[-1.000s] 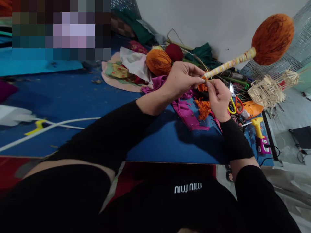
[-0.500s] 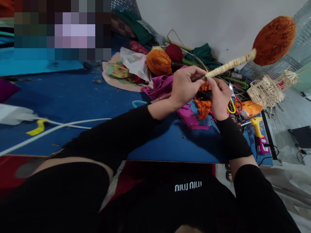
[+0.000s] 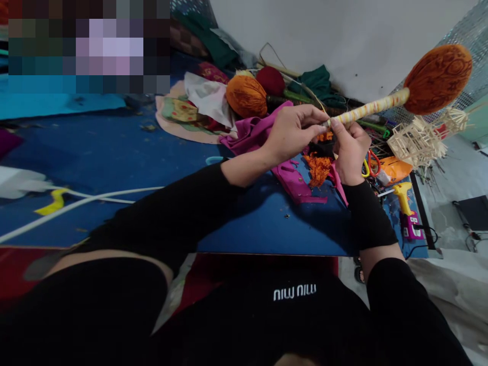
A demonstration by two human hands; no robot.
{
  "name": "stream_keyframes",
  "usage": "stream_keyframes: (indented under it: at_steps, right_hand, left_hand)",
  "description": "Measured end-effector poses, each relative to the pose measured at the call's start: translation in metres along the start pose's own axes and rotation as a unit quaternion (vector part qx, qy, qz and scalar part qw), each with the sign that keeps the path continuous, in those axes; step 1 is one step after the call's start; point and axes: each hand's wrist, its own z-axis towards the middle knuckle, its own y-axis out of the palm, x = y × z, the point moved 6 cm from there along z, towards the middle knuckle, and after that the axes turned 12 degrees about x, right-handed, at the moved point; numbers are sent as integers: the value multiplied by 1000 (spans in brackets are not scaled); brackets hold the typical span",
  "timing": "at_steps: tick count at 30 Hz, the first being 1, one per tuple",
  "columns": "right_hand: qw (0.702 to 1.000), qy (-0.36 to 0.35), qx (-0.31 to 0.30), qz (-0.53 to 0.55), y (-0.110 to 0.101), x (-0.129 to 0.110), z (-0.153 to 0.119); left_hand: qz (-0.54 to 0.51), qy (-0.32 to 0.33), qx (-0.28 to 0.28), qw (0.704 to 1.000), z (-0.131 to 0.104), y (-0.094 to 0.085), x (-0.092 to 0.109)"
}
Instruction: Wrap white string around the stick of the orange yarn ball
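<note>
Both hands are on a stick (image 3: 375, 107) wrapped in yellowish-white, orange-streaked strip, a padded oval head (image 3: 438, 79) of patterned orange cloth at its far right end. My left hand (image 3: 292, 129) is closed, fingertips pinching the stick's near left end. Close beside it, my right hand (image 3: 351, 147) is closed too, thumb and fingers gripping the wrapped part. The stick slants up to the right. A thin yellowish strand rises near the fingertips. Below the hands lie crumpled orange cloth (image 3: 318, 170) and magenta cloth (image 3: 290, 183).
On the blue table (image 3: 183, 213) lie a second orange padded ball (image 3: 246, 95), a dark red ball (image 3: 270, 81), scissors (image 3: 372, 162), a yellow glue gun (image 3: 403, 197) and a purple power strip (image 3: 412, 226). A small bamboo-stick frame (image 3: 415, 142) stands right; a white cable (image 3: 102, 195) crosses left.
The stick's padded head has dropped lower and slightly right, so the stick slants less steeply. Both hands have shifted slightly right; the right wrist has turned a little, still gripping.
</note>
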Motion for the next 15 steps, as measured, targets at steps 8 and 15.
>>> stream_keyframes:
  at_steps: [8, 15]
  right_hand:
    - [999, -39, -11, -25, 1, 4, -1]
    - [992, -101, -39, -65, 3, -1, 2]
  left_hand:
    - [67, -12, -38, 997, 5, -2, 3]
    - [54, -28, -17, 998, 9, -8, 6]
